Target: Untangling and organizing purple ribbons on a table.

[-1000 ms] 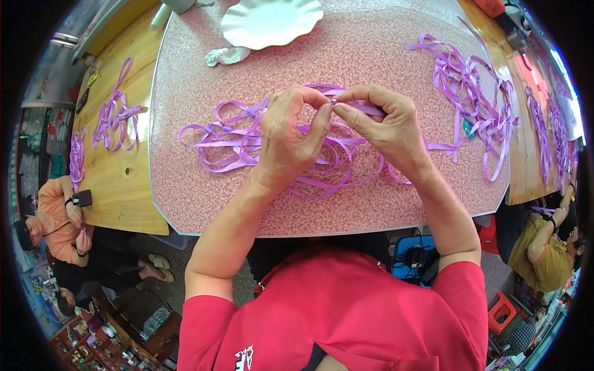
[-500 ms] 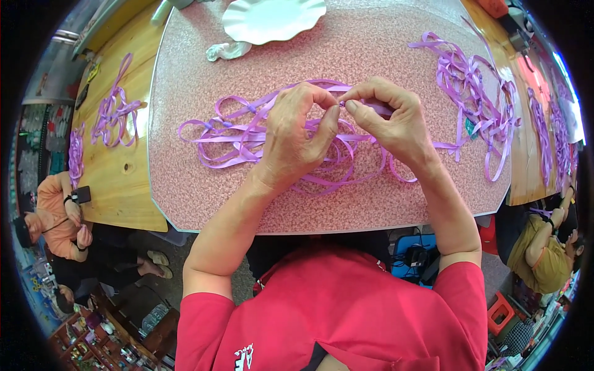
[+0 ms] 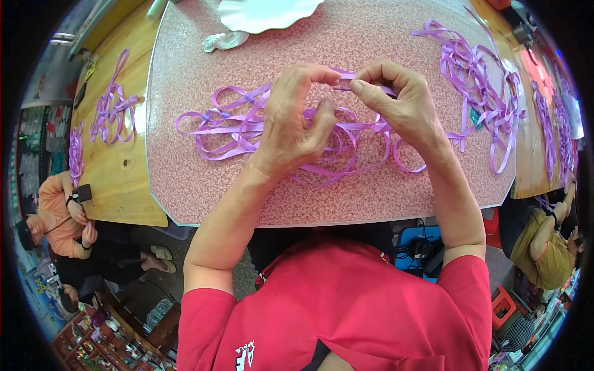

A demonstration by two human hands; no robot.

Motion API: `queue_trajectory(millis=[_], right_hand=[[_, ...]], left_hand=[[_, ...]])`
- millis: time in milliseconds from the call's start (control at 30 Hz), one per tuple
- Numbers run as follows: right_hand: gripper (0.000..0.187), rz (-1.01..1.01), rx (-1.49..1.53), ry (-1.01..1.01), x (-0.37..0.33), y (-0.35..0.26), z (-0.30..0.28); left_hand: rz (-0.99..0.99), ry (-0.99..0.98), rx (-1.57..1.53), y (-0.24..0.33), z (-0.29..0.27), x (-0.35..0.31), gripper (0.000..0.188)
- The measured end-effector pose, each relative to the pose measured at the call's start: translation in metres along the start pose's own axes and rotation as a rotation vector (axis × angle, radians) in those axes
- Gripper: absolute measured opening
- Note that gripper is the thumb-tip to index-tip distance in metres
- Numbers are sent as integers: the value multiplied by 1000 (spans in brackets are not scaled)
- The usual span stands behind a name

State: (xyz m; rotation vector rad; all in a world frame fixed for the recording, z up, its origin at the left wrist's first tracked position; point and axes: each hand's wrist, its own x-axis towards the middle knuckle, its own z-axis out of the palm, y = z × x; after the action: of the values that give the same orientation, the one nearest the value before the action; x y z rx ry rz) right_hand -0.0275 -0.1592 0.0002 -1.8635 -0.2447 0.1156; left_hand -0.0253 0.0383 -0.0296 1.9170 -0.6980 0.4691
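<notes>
A heap of purple ribbon [image 3: 219,148] lies in loops on the pink speckled tabletop under both hands. My right hand [image 3: 402,102] pinches a length of this ribbon between thumb and index finger. My left hand [image 3: 289,123] hovers over the loops, its thumb and index finger spread apart with no ribbon between their tips. The left hand's other fingers are hidden behind it. Small darker purple knots or bands [image 3: 224,115] show on the ribbon to the left.
A white scalloped dish [image 3: 269,15] and a crumpled white wad [image 3: 224,41] lie at the far side. More purple ribbon [image 3: 473,86] is tangled on the right, and another bundle [image 3: 114,111] on the wooden table at left. Two people [image 3: 59,210] [image 3: 544,247] sit either side.
The left thumb and index finger have parted from the small spot of ribbon they pinched beside my right hand. The right hand keeps its pinch and has shifted slightly away from me.
</notes>
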Motion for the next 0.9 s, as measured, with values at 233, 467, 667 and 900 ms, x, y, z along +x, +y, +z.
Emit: queue_trajectory(millis=[233, 467, 667, 900], right_hand=[[21, -17, 41, -37, 1, 2, 1], [22, -24, 6, -125, 6, 2, -10], [22, -95, -20, -101, 10, 3, -23], [22, -190, -144, -18, 8, 2, -22]], left_hand=[[262, -66, 328, -3, -1, 5, 15], [186, -123, 232, -1, -5, 6, 8], [80, -126, 77, 5, -6, 6, 12], [-195, -93, -166, 1, -10, 5, 13]])
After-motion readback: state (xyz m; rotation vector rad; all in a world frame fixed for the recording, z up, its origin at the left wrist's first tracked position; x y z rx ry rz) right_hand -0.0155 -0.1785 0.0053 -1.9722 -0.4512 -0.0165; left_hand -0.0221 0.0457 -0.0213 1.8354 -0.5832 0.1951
